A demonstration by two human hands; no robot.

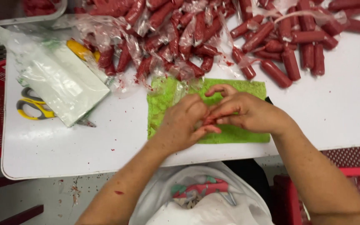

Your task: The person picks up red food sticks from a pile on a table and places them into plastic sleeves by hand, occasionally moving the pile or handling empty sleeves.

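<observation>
Left hand (184,125) and right hand (246,111) meet over the green textured cloth (246,89) at bench (84,146) centre, fingers curled together on something small and red, probably one red sausage (208,121), mostly hidden. Pile of red sausages in clear plastic (213,37) at 12 o'clock. Yellow-handled scissors (32,108) at 9 o'clock.

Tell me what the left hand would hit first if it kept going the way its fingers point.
The left hand points right, already against the right hand over the green cloth; it would likely meet that hand first.
</observation>
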